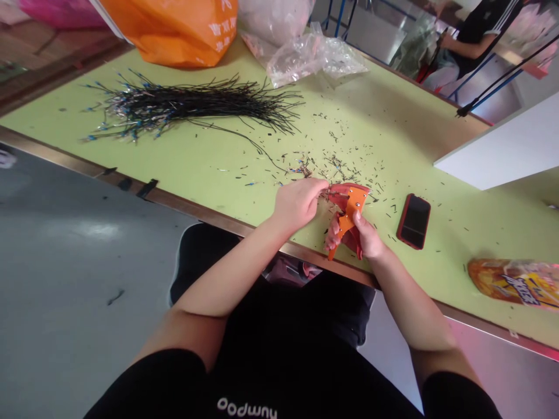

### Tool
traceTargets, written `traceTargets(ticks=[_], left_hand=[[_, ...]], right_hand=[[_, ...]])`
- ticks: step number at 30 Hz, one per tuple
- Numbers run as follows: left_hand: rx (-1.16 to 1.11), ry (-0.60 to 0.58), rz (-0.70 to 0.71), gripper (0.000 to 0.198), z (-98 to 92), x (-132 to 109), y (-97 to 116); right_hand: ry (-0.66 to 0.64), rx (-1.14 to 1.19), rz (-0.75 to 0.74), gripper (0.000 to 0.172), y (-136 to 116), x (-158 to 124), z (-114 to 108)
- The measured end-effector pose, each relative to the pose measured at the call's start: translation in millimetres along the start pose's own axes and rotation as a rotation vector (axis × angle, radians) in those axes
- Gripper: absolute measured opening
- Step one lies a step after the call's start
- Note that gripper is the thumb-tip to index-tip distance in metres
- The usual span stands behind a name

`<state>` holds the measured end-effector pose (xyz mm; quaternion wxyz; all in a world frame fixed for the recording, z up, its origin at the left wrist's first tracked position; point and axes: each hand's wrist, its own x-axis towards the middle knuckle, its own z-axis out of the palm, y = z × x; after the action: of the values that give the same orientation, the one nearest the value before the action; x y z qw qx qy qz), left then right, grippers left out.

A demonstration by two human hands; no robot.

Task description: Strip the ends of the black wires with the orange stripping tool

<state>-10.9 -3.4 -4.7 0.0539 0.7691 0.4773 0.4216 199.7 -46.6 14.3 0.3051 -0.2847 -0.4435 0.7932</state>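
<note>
Orange pliers (357, 201) held over the desk (196, 171), near its front edge; right hand (367, 234) wrapped around the handles. Left hand (297, 202): fingertips pressed together at the pliers' mouth; I cannot tell what they pinch. Clippings (336, 163) scattered just beyond. Red-edged phone (414, 222) to the right, a strip of desk between it and the pliers. Black wires (196, 105) bundled farther back, left. Shirt (297, 349) print, upside down: seems "humpoo". Orange bag (179, 29), at back: white characters, unreadable. Packet (519, 282), far right: lettering too blurred to read.
</note>
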Motion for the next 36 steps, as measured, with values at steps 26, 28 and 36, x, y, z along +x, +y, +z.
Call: traceTargets(ticks=[26, 28, 36], left_hand=[[-0.181, -0.004, 0.025, 0.031, -2.0, 2.1, -0.5], [-0.19, -0.003, 0.021, 0.031, -2.6, 2.3, -0.1], [-0.219, 0.019, 0.02, 0.033, -1.8, 2.6, 0.6]], right_hand=[[-0.007, -0.015, -0.012, 0.07, -0.8, 0.3, -1.9], [0.007, -0.005, -0.015, 0.069, -1.0, 0.4, -1.7], [0.03, -0.006, -0.032, 0.069, -3.5, 1.1, 1.0]])
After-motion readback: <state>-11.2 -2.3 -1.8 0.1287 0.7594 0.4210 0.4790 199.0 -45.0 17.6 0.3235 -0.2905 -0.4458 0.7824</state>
